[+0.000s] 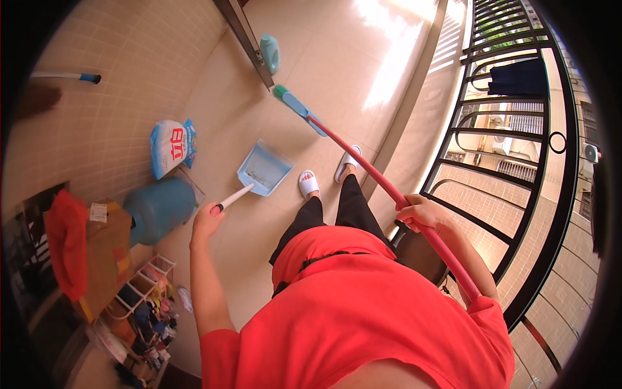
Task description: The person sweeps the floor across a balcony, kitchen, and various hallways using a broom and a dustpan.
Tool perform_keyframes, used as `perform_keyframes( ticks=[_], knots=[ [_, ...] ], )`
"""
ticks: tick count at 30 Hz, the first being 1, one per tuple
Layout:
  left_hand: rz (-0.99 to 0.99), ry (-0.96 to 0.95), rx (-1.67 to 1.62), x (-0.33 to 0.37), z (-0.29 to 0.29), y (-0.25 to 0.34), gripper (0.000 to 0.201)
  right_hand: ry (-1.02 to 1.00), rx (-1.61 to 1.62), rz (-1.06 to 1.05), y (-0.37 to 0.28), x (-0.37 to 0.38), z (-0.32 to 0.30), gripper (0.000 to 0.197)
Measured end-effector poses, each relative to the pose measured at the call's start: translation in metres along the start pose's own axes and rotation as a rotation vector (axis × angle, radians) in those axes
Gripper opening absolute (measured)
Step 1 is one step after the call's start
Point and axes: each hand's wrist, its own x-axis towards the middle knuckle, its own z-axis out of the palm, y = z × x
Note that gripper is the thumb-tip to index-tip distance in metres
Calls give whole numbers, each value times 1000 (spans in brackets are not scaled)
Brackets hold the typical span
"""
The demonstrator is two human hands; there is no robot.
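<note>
My left hand (206, 222) is closed around the end of a dustpan's white handle. The light blue dustpan (264, 162) rests on the floor to the left of my feet, with some dark debris in its pan. In my right hand (421, 214) is the red stick of a broom (372, 170), which slants from beside my right arm down to the floor ahead. Its blue head with green bristles (281, 92) is at the lower end of a dark door edge, beyond the dustpan and apart from it.
A pale blue bottle (269, 54) stands behind the door edge (245, 40). Along the left wall are a detergent bag (170, 149), a blue water jug (159, 206), a cardboard box (107, 249) with red cloth, and a shoe rack (139, 288). Black railings (502, 134) line the right.
</note>
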Motion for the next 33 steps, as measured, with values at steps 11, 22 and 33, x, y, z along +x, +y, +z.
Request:
perform_keyframes(
  ticks=[11, 22, 33],
  knots=[
    [-212, 105, -678, -128, -4, -74, 37, 223, 51, -124, 6, 16, -33, 14],
    [-266, 169, -799, -170, 7, -92, 15, 225, 162, -181, 12, 24, -40, 13],
    [-184, 105, -781, -122, 13, -38, 20, 298, 171, -221, 19, 0, -43, 19]
  ],
)
